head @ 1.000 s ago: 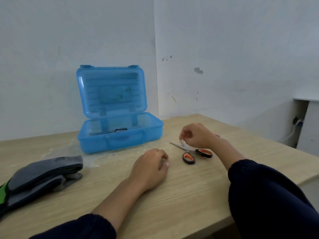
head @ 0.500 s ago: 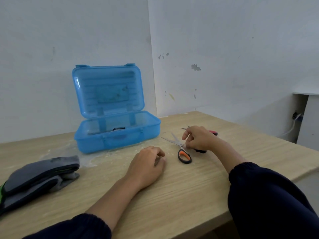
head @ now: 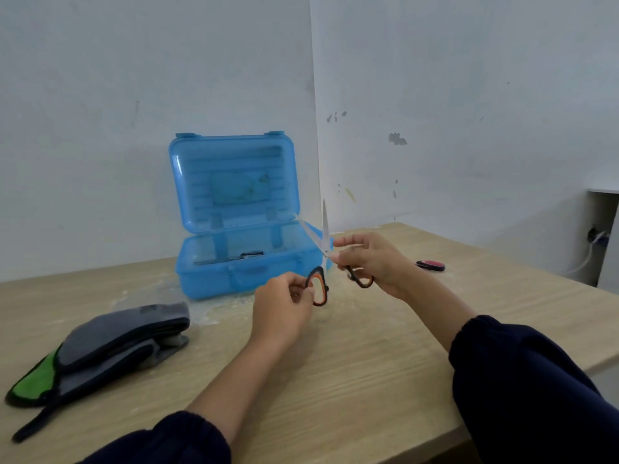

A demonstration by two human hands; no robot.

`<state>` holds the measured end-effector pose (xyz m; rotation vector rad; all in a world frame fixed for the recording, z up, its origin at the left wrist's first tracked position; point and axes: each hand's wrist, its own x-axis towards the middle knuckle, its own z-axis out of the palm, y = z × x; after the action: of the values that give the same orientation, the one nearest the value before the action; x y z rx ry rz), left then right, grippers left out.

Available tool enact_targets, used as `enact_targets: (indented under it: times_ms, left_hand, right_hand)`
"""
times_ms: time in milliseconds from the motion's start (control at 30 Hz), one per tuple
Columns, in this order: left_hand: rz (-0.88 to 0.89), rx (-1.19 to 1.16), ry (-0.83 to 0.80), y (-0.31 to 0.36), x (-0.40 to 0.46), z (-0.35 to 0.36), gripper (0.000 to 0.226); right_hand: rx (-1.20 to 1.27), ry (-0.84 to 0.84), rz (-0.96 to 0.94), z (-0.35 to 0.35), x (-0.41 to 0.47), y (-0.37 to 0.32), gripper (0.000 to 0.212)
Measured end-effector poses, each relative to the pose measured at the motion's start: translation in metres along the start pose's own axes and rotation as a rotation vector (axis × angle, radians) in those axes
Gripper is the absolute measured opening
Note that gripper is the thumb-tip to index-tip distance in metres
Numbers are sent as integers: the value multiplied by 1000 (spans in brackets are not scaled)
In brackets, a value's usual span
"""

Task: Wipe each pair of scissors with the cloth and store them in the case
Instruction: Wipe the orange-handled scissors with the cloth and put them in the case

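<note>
Behind raised scissors: open case, cloth.

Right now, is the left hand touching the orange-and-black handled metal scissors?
Touching. The head view shows the left hand pinching one handle loop of the orange-and-black handled metal scissors, while the right hand holds the other loop.

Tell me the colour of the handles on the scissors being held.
Black with orange lining on the scissors, clearest in the head view.

Two pale, scuffed walls met in a corner behind the light wood-grain bench. A white cabinet stood at right, a cable beside it.
</note>
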<state>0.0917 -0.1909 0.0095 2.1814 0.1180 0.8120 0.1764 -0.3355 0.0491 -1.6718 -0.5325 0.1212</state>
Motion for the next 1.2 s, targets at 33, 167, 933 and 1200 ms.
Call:
enact_targets:
  times_ms: [33,167,933,1200]
  left_hand:
    - [-7,-14,43,-1,2,-8,9]
    - [28,2,171,-10,12,-47,13]
    - [-11,-94,269,-65,5,-149,17]
    - [150,455,51,-80,5,-174,30]
  right_hand:
    - [29,22,-34,7,2,-4,20]
    - [122,70,-110,37,7,-20,15]
    - [853,40,197,180,10,-41,17]
    - [651,114,142,168,15,-41,10]
